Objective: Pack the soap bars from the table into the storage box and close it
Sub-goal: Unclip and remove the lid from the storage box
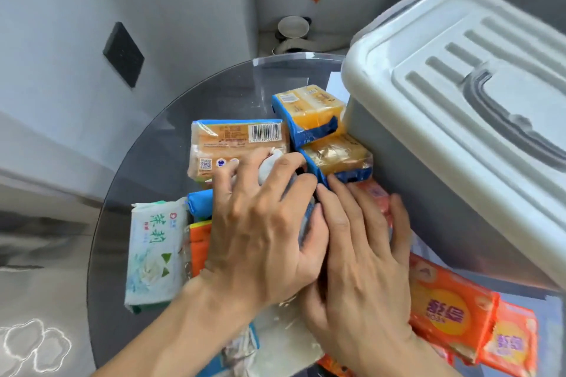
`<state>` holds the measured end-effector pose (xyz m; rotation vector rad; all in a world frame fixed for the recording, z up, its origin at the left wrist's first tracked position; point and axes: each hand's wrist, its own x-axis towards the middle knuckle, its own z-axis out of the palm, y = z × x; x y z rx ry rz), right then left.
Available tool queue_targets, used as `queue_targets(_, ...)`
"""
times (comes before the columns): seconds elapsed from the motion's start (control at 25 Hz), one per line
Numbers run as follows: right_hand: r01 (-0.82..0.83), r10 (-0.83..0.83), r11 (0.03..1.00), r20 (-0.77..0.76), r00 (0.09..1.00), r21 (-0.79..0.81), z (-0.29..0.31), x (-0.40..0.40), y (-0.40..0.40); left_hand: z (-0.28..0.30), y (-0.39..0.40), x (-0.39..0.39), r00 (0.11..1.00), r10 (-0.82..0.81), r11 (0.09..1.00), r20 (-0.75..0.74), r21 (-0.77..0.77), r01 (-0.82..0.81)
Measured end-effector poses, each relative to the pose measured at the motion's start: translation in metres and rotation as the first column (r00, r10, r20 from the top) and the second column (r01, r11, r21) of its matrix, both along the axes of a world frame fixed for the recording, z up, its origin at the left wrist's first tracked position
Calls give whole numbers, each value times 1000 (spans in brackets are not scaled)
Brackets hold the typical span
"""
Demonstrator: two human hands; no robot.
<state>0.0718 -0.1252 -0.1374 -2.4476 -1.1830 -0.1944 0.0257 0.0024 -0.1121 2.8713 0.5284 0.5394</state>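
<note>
**Soap bars being gathered; storage box lid not yet off**

Step in hand, as judged: the gathering of bars, before any packing. The storage box (pixel 459 138) is standing on the round glass counter (pixel 147 162) at the right with its white lid (pixel 477 49) seated. The next move is calling for that lid to come off before any bar goes in.

The soap bars are lying heaped on the counter just beside the box: two yellow bars (pixel 309 113) touching its wall, orange packs (pixel 453 312) at the near right, a white-and-green pack (pixel 153 251) at the left.

The left hand (pixel 260 239) is reaching palm-down into the heap, its grip curling round a blue-and-white pack (pixel 306 217). The right hand (pixel 364 260) is lying flat, fingers straight, grip released, pressing on an orange bar (pixel 375 196) beside the box.
</note>
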Motion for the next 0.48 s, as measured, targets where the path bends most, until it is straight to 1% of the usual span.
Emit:
queue_targets(0.16, -17, 13, 997, 50, 999, 75, -14, -1, 4, -15, 4, -3, 993, -30, 999, 113, 33, 26)
queue_targets(0.28, -42, 27, 991, 118, 993, 126, -17, -5, 2, -21, 7, -7, 974, -57, 996, 218, 80, 40)
queue_targets(0.36, -33, 20, 995, 138, 990, 93, -17, -6, 3, -21, 8, -7, 973, -56, 996, 225, 86, 37)
queue_targets(0.48, -8, 0, 994, 77, 997, 106, -9, -11, 2, -16, 9, -18, 974, -34, 998, 226, 59, 21)
